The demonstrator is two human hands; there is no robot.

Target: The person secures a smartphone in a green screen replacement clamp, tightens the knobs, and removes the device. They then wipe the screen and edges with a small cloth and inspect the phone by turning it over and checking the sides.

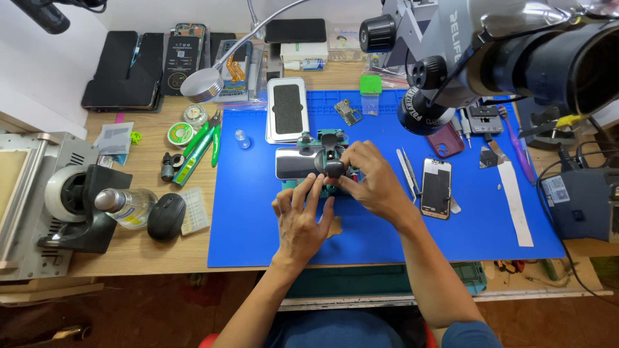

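My left hand (302, 219) lies spread on the blue mat (503, 225) with fingertips touching the green clamp (320, 183) holding a phone (295, 162) mid-bench, while my right hand (371, 180) pinches its black knob (333, 169).

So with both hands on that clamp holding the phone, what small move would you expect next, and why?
Probably a small turn of the black knob by the right hand, whose fingertips pinch it. The left hand steadies the teal clamp, and the phone already lies across it, so tightening or loosening seems likeliest; I cannot tell which.
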